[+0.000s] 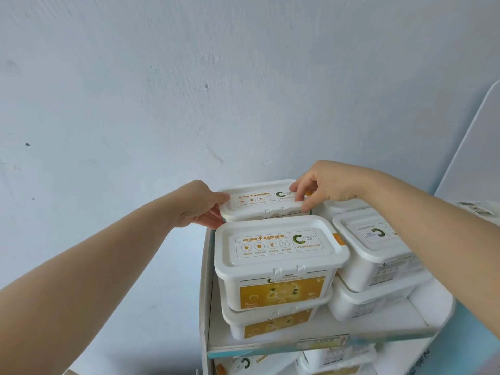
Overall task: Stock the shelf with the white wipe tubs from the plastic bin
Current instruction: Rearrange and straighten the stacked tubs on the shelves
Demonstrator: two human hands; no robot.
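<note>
Both hands were clamped on one white wipe tub [263, 201] at the back of the top shelf [400, 324]: the left hand [201, 208] was closed round its left end, thumb on the lid rim and fingers under the edge, and the right hand [322, 185] was pinched on the right end of the lid, fingertips on top. The held tub was seen directly behind the front stack, its lid level and its lower body hidden; whether it rested on another tub could not be told. On its lid an orange-outlined label was noted, with a large "4", four small round icons and a green "C" logo. The same label was read on the front upper tub [280, 255], where small letters beside the "C" appeared to spell "GOLDCOZY"; the remaining characters were too small to be read. A yellow panel with a pale flower design was seen on its front wall. Under it a front lower tub [270, 320] with the same yellow panel was stacked. To the right, two turned tubs [376, 250] were stacked, and part of another lid showed behind them. Six tubs were counted on this shelf. On the lower shelf [270, 353], more packs were partly visible, their number uncertain. A pale blue wall [189, 90] stood behind.
</note>
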